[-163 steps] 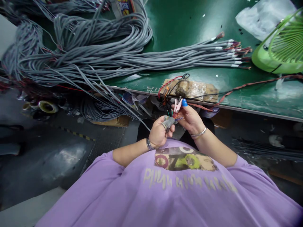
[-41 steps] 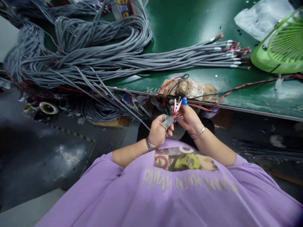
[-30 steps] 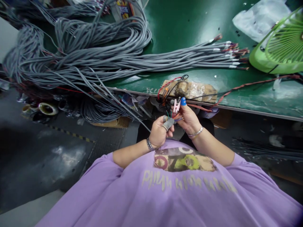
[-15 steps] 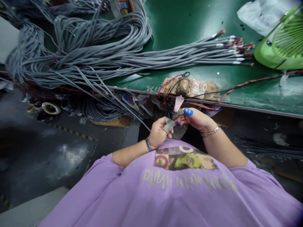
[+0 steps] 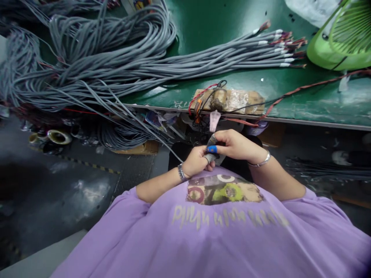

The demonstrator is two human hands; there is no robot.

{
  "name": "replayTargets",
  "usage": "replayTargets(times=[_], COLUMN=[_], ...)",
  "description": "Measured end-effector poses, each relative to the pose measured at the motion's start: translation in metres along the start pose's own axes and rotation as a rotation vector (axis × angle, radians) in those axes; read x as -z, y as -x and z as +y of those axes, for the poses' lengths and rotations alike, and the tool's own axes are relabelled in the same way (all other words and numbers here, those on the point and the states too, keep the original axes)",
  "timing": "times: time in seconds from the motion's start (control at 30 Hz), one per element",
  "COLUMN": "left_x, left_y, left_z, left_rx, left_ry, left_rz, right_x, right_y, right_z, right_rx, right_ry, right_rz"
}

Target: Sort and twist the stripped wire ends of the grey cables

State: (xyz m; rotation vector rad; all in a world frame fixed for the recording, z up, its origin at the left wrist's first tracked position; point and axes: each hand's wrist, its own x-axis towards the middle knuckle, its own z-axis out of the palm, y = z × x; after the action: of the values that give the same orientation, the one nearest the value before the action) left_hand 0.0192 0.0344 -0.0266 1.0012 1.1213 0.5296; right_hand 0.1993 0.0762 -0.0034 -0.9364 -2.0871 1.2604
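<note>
My left hand [image 5: 196, 160] is closed around the end of a grey cable [image 5: 169, 148], which runs down to it from the bundle on the left. My right hand [image 5: 233, 146], with blue tape on the thumb and grey wrapping on a finger, is pinched against the left fingertips at the cable's end. The thin coloured wires there are now covered by my fingers. Just beyond the hands, at the table edge, a pale pinkish tag or strip [image 5: 214, 120] hangs from a wooden block [image 5: 240, 101] with tape and leads on it.
A large bundle of grey cables [image 5: 139, 69] lies across the green table [image 5: 203, 23], stripped ends to the right. A green fan [image 5: 327, 50] stands at the right. Below the table are coiled cable [image 5: 116, 135] and tape rolls [image 5: 59, 136]. A twisted red cord [image 5: 304, 88] crosses the tabletop.
My right hand has moved left and turned over, its fingers closing at the left fingertips. The coloured wires seen between the hands before are now hidden. The view has shifted slightly.
</note>
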Motion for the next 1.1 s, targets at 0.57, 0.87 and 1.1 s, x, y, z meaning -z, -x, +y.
replayTargets(times=[0.57,0.87,1.1], left_x=[0.005,0.006,0.007], left_y=[-0.002,-0.003,-0.006], left_z=[-0.005,-0.011,-0.012], left_rx=[-0.099,-0.177,-0.161], left_ry=[0.112,0.227,0.271], left_rz=[-0.020,0.097,0.120], right_x=[-0.027,-0.032,-0.033], right_y=[0.009,-0.006,-0.001], right_z=[0.012,0.007,0.009], right_rx=[-0.239,-0.258,-0.267], right_ry=[-0.542,-0.613,-0.644], right_rz=[0.223,0.309,0.308])
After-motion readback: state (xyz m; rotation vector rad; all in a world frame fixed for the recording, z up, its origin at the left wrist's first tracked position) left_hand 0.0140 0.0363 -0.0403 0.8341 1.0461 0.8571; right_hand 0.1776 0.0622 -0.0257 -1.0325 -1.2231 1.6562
